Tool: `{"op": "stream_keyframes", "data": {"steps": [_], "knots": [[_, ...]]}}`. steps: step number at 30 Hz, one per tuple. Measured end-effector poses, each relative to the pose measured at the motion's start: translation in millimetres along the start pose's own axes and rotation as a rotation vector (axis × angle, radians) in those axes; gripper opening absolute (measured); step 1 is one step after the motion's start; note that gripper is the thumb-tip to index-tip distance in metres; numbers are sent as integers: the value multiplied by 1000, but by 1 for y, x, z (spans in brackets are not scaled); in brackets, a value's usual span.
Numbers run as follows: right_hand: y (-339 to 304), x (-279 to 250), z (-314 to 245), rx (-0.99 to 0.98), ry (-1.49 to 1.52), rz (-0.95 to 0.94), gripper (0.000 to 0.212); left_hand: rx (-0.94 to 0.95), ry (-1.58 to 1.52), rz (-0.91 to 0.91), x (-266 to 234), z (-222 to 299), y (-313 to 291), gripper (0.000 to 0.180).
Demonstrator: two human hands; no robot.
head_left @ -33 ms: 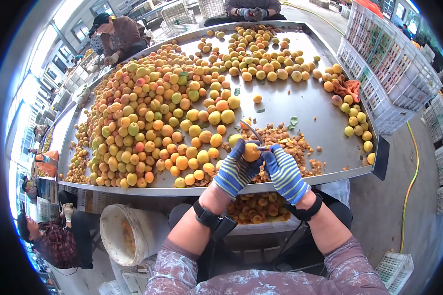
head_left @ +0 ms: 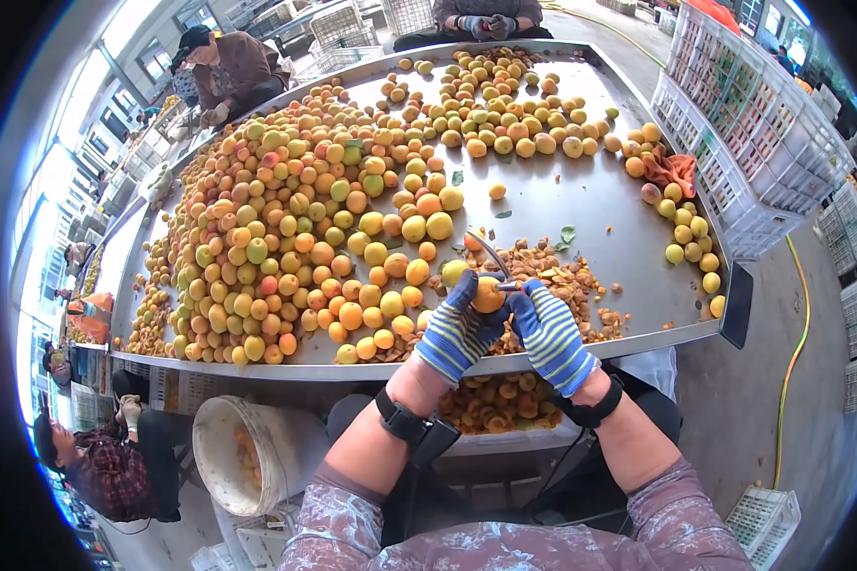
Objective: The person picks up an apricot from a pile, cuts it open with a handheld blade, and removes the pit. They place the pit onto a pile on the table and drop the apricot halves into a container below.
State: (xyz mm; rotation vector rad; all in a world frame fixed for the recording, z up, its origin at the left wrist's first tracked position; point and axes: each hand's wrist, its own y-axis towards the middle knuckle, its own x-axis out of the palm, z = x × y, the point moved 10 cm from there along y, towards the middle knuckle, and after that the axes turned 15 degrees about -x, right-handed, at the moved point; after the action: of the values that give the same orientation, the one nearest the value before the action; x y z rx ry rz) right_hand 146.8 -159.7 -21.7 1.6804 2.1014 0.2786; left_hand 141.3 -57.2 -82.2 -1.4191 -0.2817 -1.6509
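Observation:
My left hand (head_left: 459,328), in a blue-and-white striped glove, is closed around an orange apricot (head_left: 488,297). A yellow-green apricot (head_left: 454,273) sits at its fingertips; I cannot tell whether it is held too. My right hand (head_left: 548,333), gloved alike, grips a thin curved metal tool (head_left: 489,251) by its end, against the held apricot. The tool's grip is hidden by my fingers. Just beyond my hands lies a heap of brown apricot stones and orange scraps (head_left: 543,266). A large pile of whole apricots (head_left: 276,219) covers the left of the metal table (head_left: 562,205).
Below the table edge, a container of apricot halves (head_left: 500,404) stands before me. A white bucket (head_left: 248,447) is at the lower left. Stacked white crates (head_left: 752,133) and an orange cloth (head_left: 671,173) are at right. Other people sit across the table and to the left.

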Motion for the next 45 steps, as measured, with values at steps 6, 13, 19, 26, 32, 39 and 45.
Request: {"op": "stream_keyframes", "data": {"steps": [6, 13, 19, 26, 32, 39, 45], "knots": [[0, -13, -24, -237, -427, 51, 24, 70, -81, 119, -8, -7, 10, 32], [-3, -9, -14, -174, -417, 62, 26, 185, 113, 168, -23, -4, 10, 37], [-6, 1, 10, -93, -293, 121, 36, 341, 141, 289, -16, 6, 3, 29], [-34, 64, 6, 852, 1494, -145, 41, 441, 474, 246, 2, 28, -3, 36], [-24, 47, -2, 688, 1172, -123, 44, 274, -123, -30, -10, 26, 14, 44], [-15, 21, 23, 310, 319, -104, 31, 290, -102, 5, -2, 25, 9, 44], [-16, 12, 30, 134, -8, -80, 33, 274, -61, 31, -7, 22, 11, 38]]}}
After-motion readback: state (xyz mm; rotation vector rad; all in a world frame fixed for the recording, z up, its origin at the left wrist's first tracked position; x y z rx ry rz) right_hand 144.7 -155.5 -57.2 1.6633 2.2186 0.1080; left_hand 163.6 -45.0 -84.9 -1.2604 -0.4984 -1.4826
